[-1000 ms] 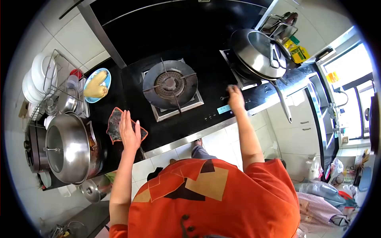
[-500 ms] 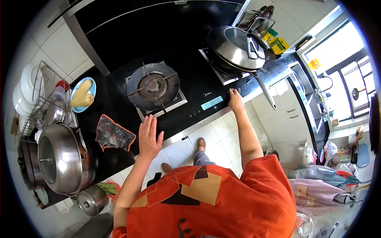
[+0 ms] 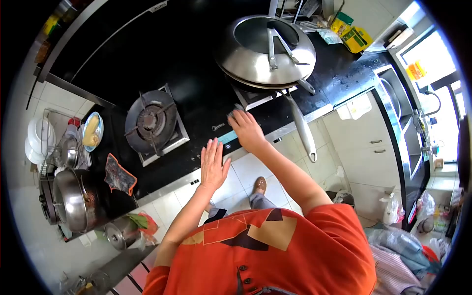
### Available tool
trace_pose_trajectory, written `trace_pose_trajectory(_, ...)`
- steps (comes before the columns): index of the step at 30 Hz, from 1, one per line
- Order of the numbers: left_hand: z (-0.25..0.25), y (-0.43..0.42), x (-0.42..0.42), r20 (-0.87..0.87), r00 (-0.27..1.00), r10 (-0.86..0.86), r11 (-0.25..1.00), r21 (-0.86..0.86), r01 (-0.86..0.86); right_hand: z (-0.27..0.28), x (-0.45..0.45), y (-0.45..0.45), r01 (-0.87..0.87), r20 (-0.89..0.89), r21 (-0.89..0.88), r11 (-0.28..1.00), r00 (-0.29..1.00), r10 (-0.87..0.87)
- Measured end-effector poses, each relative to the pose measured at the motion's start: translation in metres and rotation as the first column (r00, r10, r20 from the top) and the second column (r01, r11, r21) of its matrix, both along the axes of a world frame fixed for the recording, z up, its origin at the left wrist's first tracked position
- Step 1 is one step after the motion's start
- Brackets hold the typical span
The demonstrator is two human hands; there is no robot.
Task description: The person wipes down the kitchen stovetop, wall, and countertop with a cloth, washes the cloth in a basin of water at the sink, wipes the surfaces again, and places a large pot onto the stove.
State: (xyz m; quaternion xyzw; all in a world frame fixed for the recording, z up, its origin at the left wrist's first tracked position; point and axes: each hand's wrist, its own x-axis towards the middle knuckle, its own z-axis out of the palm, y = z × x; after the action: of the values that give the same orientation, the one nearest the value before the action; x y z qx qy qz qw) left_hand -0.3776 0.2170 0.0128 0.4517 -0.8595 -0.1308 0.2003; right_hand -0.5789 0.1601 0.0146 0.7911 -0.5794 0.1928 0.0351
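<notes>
My left hand [image 3: 214,166] is open, its fingers stretched and close together, over the front edge of the black cooktop [image 3: 194,129], left of the lit blue display [image 3: 227,137]. My right hand [image 3: 247,130] is at the cooktop's front, right of the display, with fingers bent and pressed together. A small greyish shape shows at its fingertips; what it is I cannot make out. Beyond it, a lidded steel wok [image 3: 255,54] sits on the right burner, its long handle [image 3: 301,125] pointing toward me. The left burner [image 3: 151,118] bears no pan.
A dark cloth with orange trim [image 3: 119,174] lies left of the left burner. Farther left are a bowl of pale yellow food [image 3: 93,130], a dish rack [image 3: 46,140] and a large steel pot [image 3: 73,201]. Yellow packets [image 3: 355,39] stand back right; the sink [image 3: 396,93] is at the right.
The view has turned and shifted to the right. My left hand has moved right along the cooktop's front edge, closer to my right hand. My right hand's fingers now reach farther over the cooktop.
</notes>
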Motion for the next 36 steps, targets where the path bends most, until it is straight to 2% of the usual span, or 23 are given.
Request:
trace_pose_trajectory(1,-0.006,0.001,-0.007,0.039,0.998,0.041,0.999,0.006,-0.041,0.003,-0.021,0.024,-0.017,0.045,-0.033,0.999,0.999,0.019)
trace_pose_trajectory(3,-0.006,0.003,-0.015,0.073,0.992,0.104,0.995,0.004,-0.104,-0.011,-0.069,0.06,0.094,0.029,-0.064,0.994,0.995,-0.092)
trace_pose_trajectory(4,-0.005,0.004,-0.017,0.086,0.987,0.133,0.991,-0.005,-0.133,-0.006,-0.087,0.061,0.183,0.373,0.21,0.961,0.893,-0.251)
trace_pose_trajectory(6,-0.005,0.008,-0.025,0.11,0.983,0.15,0.989,-0.003,-0.15,-0.033,-0.133,0.061,0.186,-0.003,-0.061,0.981,0.982,-0.187)
trace_pose_trajectory(7,-0.003,0.01,-0.033,0.116,0.984,0.138,0.99,-0.009,-0.138,-0.013,-0.129,0.055,0.166,0.328,0.206,0.964,0.917,-0.228)
trace_pose_trajectory(8,-0.002,0.012,-0.042,0.116,0.986,0.124,0.992,-0.013,-0.123,0.007,-0.125,0.049,0.126,0.595,0.41,0.904,0.714,-0.369)
trace_pose_trajectory(9,0.002,0.014,-0.051,0.131,0.99,0.049,0.999,0.016,-0.052,-0.021,-0.142,0.042,0.148,0.212,0.243,0.959,0.956,-0.201)
trace_pose_trajectory(10,0.007,0.013,-0.059,0.144,0.989,-0.027,0.999,0.044,0.021,-0.051,-0.158,0.034,0.123,-0.228,-0.018,0.992,0.966,-0.124)
trace_pose_trajectory(11,0.01,0.012,-0.068,0.141,0.989,-0.042,0.999,0.037,0.037,-0.047,-0.176,0.029,0.212,-0.282,-0.02,0.977,0.936,-0.209)
trace_pose_trajectory(13,0.014,0.009,-0.085,0.101,0.989,-0.104,0.995,0.006,0.104,-0.015,-0.199,0.026,0.371,-0.122,0.114,0.922,0.926,-0.358)
trace_pose_trajectory(14,0.014,0.007,-0.093,0.091,0.989,-0.117,0.992,-0.033,0.12,-0.023,-0.209,0.027,0.407,-0.191,0.09,0.909,0.903,-0.385)
trace_pose_trajectory(15,0.013,0.007,-0.1,0.071,0.988,-0.133,0.99,-0.044,0.137,0.0,-0.204,0.037,0.387,-0.171,0.239,0.891,0.92,-0.353)
trace_pose_trajectory(17,0.013,0.002,-0.119,0.047,0.987,-0.157,0.987,-0.038,0.158,-0.02,-0.191,0.055,0.318,-0.192,0.276,0.907,0.943,-0.272)
trace_pose_trajectory(19,0.013,0.001,-0.133,-0.005,0.985,-0.172,0.984,-0.038,0.172,-0.052,-0.176,0.076,0.259,-0.24,0.083,0.962,0.942,-0.233)
trace_pose_trajectory(20,0.014,0.001,-0.14,-0.022,0.98,-0.198,0.979,-0.051,0.197,-0.045,-0.178,0.077,0.255,-0.197,0.14,0.957,0.954,-0.225)
trace_pose_trajectory(21,0.015,0.004,-0.146,-0.033,0.974,-0.225,0.973,-0.06,0.222,-0.039,-0.181,0.076,0.25,-0.244,0.072,0.966,0.943,-0.226)
trace_pose_trajectory(23,0.016,0.003,-0.153,-0.036,0.97,-0.239,0.969,-0.069,0.236,-0.012,-0.191,0.055,0.334,-0.195,0.153,0.93,0.933,-0.303)
trace_pose_trajectory(24,0.017,0.002,-0.156,-0.042,0.974,-0.224,0.973,-0.069,0.22,-0.021,-0.203,0.04,0.368,-0.188,0.104,0.924,0.92,-0.345)
trace_pose_trajectory(27,0.016,-0.002,-0.166,-0.059,0.979,-0.194,0.979,-0.074,0.189,-0.012,-0.227,0.013,0.355,-0.315,0.122,0.927,0.9,-0.302)
trace_pose_trajectory(31,0.017,-0.003,-0.195,0.041,0.984,-0.174,0.983,-0.048,0.176,-0.017,-0.254,-0.015,0.336,-0.379,0.05,0.941,0.878,-0.293)
trace_pose_trajectory(33,0.015,-0.003,-0.221,-0.054,0.984,-0.172,0.985,-0.039,0.17,-0.018,-0.273,-0.027,0.372,-0.372,0.11,0.922,0.875,-0.309)
trace_pose_trajectory(35,0.004,-0.004,-0.254,-0.15,0.976,-0.16,0.982,-0.122,0.142,-0.021,-0.298,-0.03,0.352,-0.375,0.082,0.932,0.878,-0.298)
trace_pose_trajectory(36,0.006,-0.005,-0.27,-0.095,0.988,-0.122,0.987,-0.119,0.111,-0.017,-0.306,-0.023,0.301,-0.346,0.092,0.949,0.903,-0.253)
